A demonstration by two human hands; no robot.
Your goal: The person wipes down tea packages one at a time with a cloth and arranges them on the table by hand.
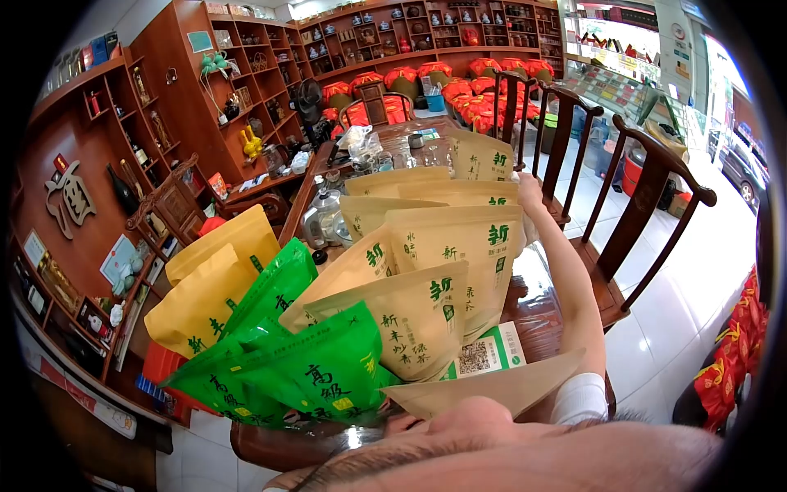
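Observation:
My right arm reaches forward along the right side of a group of kraft-paper tea pouches. My right hand (pixel 531 192) is at the edge of the farthest kraft pouch (pixel 478 156); its fingers are mostly hidden, so I cannot tell whether it grips. Several more kraft pouches (pixel 459 238) with green and black lettering stand upright in front of it. Closer to me are shiny green pouches (pixel 316 373), with yellow pouches (pixel 215 287) to their left. One kraft pouch (pixel 484 385) lies tilted right below my head. My left hand is not visible.
The pouches stand on a dark wooden table (pixel 533 299). A green-and-white QR code card (pixel 488 354) lies among them. Glass kettles (pixel 326 217) stand behind to the left. Wooden chairs (pixel 635 213) line the right side. Red-covered jars (pixel 402 78) and shelves fill the back.

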